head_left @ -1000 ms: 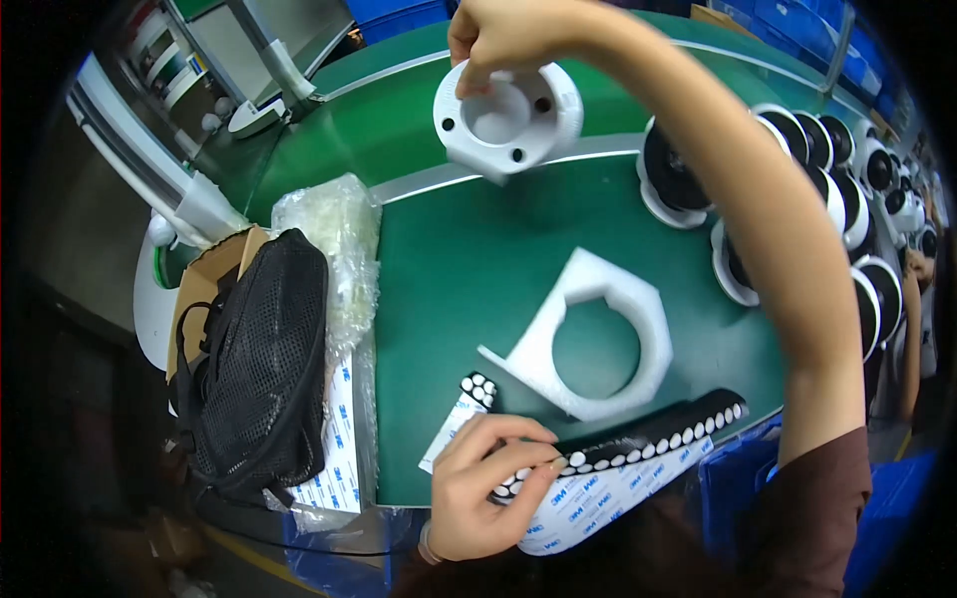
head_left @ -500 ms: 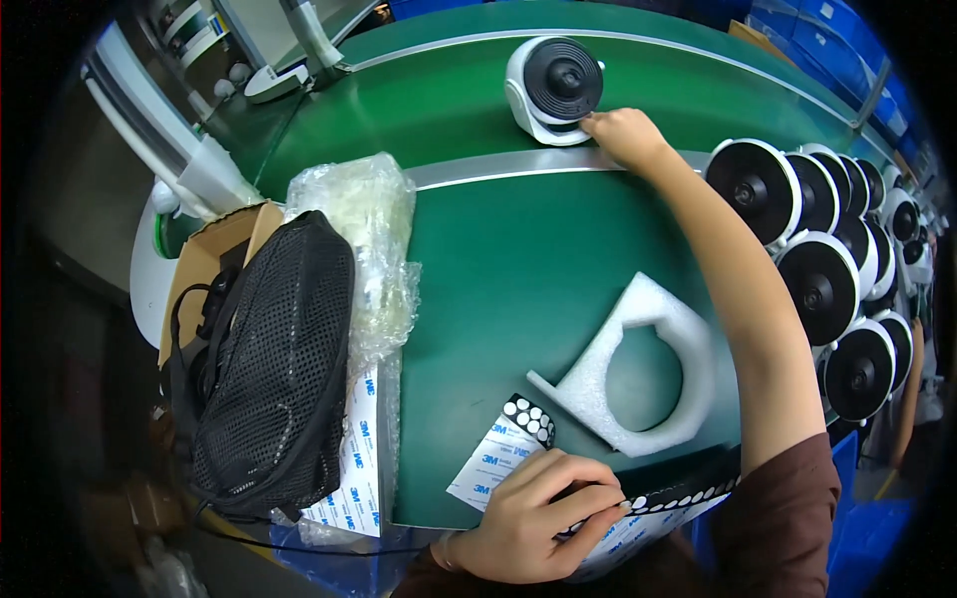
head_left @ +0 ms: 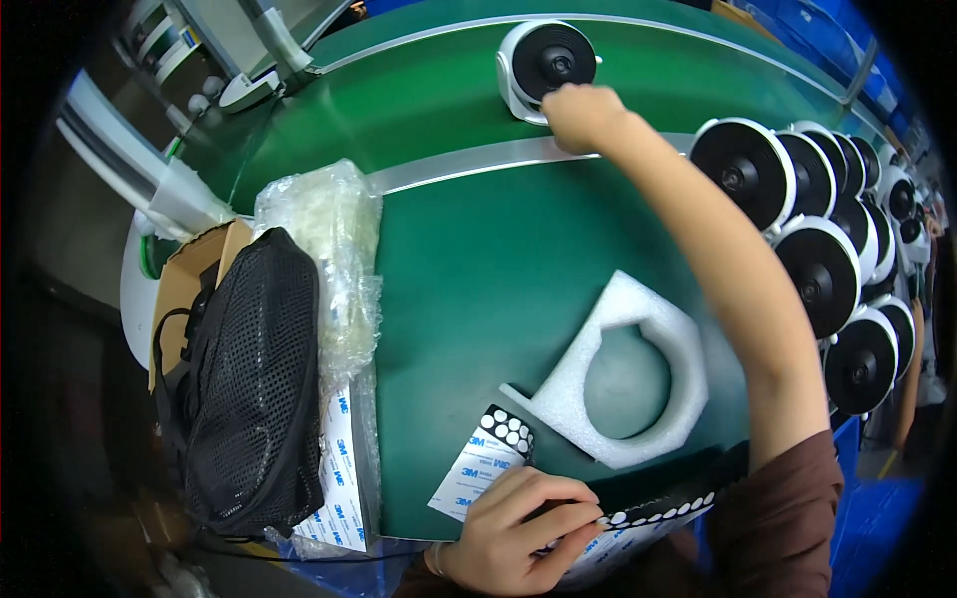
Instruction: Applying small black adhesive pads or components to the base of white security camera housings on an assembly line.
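Far from body, right hand (head_left: 580, 115) closed on lower edge of round black-and-white unit (head_left: 546, 68). Left hand (head_left: 518, 533) pinches dotted sticker strip (head_left: 653, 518); white foam frame (head_left: 623, 374) just beyond it.

Your green surface (head_left: 469, 269) carries a white foam piece (head_left: 638, 384) near its front, sticker sheets (head_left: 483, 463) at the front edge, a plastic bag (head_left: 324, 259) at left, and a white-and-black round unit (head_left: 543, 65) beyond the metal strip (head_left: 469, 169).
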`<move>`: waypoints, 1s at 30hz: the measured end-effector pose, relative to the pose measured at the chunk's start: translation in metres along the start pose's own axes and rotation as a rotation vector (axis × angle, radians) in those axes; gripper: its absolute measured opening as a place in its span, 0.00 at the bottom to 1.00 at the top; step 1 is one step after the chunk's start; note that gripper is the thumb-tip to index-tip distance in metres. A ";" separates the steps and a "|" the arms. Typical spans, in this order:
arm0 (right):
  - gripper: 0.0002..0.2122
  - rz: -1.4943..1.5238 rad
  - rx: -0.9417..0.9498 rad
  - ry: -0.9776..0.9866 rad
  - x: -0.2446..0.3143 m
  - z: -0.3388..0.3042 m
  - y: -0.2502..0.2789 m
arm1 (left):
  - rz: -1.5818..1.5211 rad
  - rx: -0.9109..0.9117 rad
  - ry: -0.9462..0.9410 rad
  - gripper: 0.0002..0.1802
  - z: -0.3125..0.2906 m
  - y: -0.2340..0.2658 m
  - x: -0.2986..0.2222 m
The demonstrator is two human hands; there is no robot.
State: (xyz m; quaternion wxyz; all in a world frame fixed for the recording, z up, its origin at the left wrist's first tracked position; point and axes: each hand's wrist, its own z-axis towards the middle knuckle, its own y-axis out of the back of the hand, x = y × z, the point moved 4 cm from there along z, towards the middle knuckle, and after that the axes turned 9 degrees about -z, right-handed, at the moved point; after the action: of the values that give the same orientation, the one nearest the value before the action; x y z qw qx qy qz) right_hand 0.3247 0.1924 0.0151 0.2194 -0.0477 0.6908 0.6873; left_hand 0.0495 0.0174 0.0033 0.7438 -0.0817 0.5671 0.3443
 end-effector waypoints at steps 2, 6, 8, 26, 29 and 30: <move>0.18 -0.059 -0.110 -0.058 -0.016 -0.025 0.023 | -0.004 -0.021 0.015 0.09 0.000 -0.001 0.004; 0.29 -0.185 -0.118 -0.220 -0.067 -0.106 0.061 | -0.007 -0.019 0.006 0.08 0.005 -0.003 0.001; 0.33 -0.208 -0.273 -0.326 -0.091 -0.167 0.071 | -0.010 -0.009 -0.027 0.07 0.009 -0.006 -0.002; 0.49 -0.133 -0.432 -0.655 -0.067 -0.296 -0.018 | -0.153 -0.104 -0.092 0.02 -0.007 -0.002 -0.013; 0.48 -0.084 -0.414 -0.613 -0.054 -0.298 -0.008 | -0.061 -0.134 -0.139 0.02 -0.007 -0.005 -0.017; 0.48 -0.062 -0.427 -0.557 -0.049 -0.297 -0.007 | -0.047 -0.145 -0.152 0.02 -0.006 -0.004 -0.020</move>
State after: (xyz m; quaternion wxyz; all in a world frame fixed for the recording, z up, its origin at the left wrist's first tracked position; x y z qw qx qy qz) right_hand 0.3008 -0.1082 0.0147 0.4050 0.0758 0.4435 0.7960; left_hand 0.0448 0.0024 0.0178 0.7848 -0.1223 0.4803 0.3721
